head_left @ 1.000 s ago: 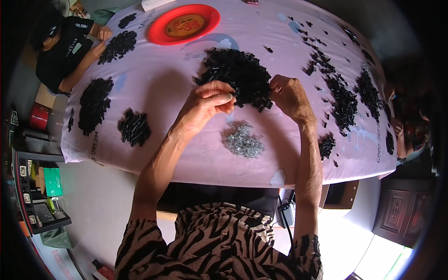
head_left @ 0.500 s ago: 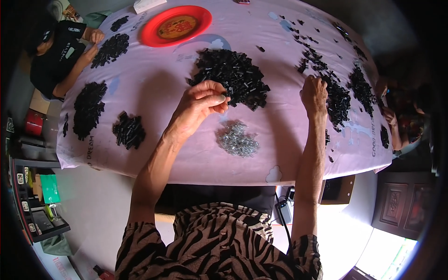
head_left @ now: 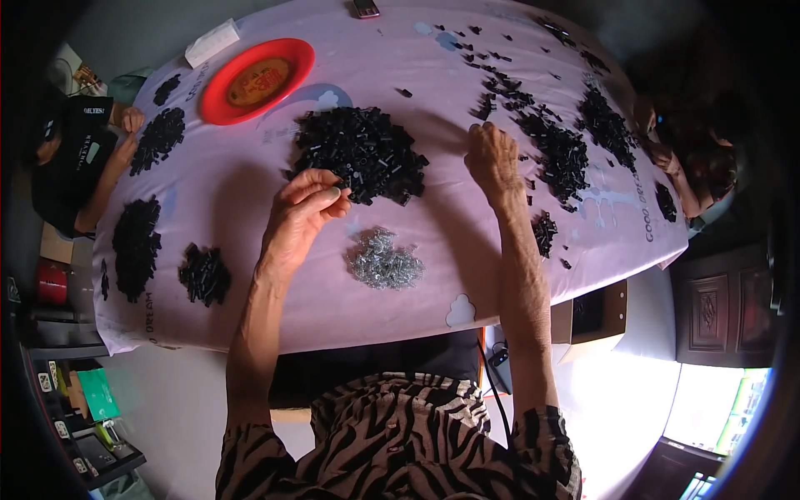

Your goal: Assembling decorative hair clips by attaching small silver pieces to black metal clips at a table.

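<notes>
My left hand (head_left: 300,212) is closed in a pinch at the near left edge of a large heap of small black plastic pieces (head_left: 367,150). A small black piece seems to sit between its thumb and forefinger, mostly covered. My right hand (head_left: 495,162) hovers over or rests on the cloth, left of a long spread of black pieces (head_left: 558,154). Its fingers are curled and seen from the back, so whatever they hold is hidden. Nearer to me, between my forearms, lies a small heap of shiny silvery or clear pieces (head_left: 385,260).
A pink tablecloth (head_left: 417,304) covers the table. At the far left stand a red round tray (head_left: 215,98) and a white box (head_left: 212,43). More black heaps (head_left: 137,250) lie at the left. One person (head_left: 83,158) sits at the left, another (head_left: 683,167) at the right, hands at the table.
The whole view has shifted, so the table sits further left and lower. My right hand has drawn left, away from the right-hand spread of black pieces. My left hand keeps its pinch.
</notes>
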Motion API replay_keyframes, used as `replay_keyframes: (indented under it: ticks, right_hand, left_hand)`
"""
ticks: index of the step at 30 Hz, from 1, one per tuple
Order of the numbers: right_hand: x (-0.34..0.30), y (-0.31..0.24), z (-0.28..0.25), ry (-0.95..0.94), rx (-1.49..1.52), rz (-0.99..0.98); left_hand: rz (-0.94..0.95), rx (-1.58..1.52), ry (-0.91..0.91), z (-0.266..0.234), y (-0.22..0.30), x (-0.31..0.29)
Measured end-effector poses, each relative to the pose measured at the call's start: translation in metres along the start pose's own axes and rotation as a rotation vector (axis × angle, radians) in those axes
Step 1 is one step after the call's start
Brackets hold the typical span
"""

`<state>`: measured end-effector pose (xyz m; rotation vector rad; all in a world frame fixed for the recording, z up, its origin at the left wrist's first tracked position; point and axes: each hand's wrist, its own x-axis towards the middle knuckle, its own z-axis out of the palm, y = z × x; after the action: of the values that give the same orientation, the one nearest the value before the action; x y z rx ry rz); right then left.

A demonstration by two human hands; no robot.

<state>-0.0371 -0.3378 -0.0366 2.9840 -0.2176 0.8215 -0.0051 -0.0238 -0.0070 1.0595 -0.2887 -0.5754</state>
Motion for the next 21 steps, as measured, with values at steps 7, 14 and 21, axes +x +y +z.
replay_keyframes:
  ticks: [7, 14, 21]
  right_hand:
    - [0.019, -0.070, -0.023, -0.070, 0.484, -0.081]
    - [0.013, -0.090, -0.022, -0.007, 0.965, -0.173]
    - [0.012, -0.113, -0.028, -0.325, 1.488, 0.277]
  left_hand:
    - [-0.011, 0.021, 0.076, -0.014, 0.004, -0.012]
    - [-0.021, -0.010, 0.020, -0.006, 0.003, 0.000]
    - [-0.019, 0.027, 0.052, -0.015, 0.004, -0.009]
